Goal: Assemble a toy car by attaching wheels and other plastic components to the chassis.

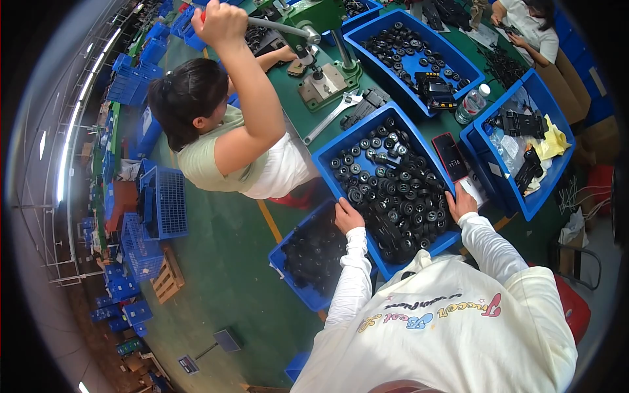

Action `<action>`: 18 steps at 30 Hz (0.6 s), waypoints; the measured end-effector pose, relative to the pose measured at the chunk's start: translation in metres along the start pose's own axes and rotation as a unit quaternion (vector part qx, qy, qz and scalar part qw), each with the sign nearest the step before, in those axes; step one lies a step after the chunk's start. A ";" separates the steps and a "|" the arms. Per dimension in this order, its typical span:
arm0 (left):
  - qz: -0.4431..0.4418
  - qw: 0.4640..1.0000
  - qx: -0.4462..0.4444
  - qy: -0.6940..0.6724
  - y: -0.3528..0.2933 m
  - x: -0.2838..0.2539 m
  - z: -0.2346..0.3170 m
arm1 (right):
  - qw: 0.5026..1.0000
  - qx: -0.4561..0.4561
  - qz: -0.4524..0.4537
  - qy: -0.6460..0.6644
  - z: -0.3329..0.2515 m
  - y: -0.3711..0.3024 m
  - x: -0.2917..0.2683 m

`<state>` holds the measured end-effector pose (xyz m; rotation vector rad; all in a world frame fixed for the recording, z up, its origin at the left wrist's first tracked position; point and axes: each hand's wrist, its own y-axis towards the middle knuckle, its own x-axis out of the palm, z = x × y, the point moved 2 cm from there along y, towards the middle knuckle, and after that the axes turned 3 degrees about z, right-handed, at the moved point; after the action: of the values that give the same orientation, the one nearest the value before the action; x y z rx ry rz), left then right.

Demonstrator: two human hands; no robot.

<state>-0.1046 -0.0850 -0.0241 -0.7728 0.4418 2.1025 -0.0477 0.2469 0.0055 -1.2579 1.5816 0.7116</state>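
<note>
Left hand [349, 217]: grasping left rim of blue bin [352, 130]
Right hand [462, 202]: grasping its right rim
Blue bin: between both hands, heaped with black wheels [396, 215]
Phone [449, 158]: crowding right hand, beside bin
Lower bin [316, 302]: partly behind left sleeve [352, 275]
Wrench [332, 118]: near blue bin's left corner

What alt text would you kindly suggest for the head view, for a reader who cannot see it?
A person's left hand and right hand hold opposite sides of a blue bin containing many small black wheels; to the left, a co-worker grips a press lever.
</note>
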 end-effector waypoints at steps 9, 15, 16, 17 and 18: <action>0.002 1.000 0.004 -0.002 0.000 -0.002 0.001 | 1.000 0.001 -0.003 0.001 -0.002 0.000 -0.001; 0.001 1.000 0.002 -0.001 0.001 -0.001 -0.003 | 1.000 -0.001 -0.006 -0.001 -0.004 0.000 -0.002; 0.001 1.000 0.002 -0.001 0.001 -0.001 -0.002 | 1.000 -0.002 -0.005 -0.003 -0.003 0.000 -0.003; 0.001 1.000 0.004 0.000 0.001 -0.001 -0.001 | 1.000 -0.002 -0.005 -0.003 -0.002 0.000 -0.002; 0.002 1.000 0.005 0.001 0.000 -0.001 0.000 | 1.000 0.000 -0.006 -0.005 -0.001 0.000 -0.001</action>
<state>-0.1046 -0.0856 -0.0239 -0.7679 0.4558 2.1020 -0.0479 0.2464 0.0071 -1.2616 1.5648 0.7097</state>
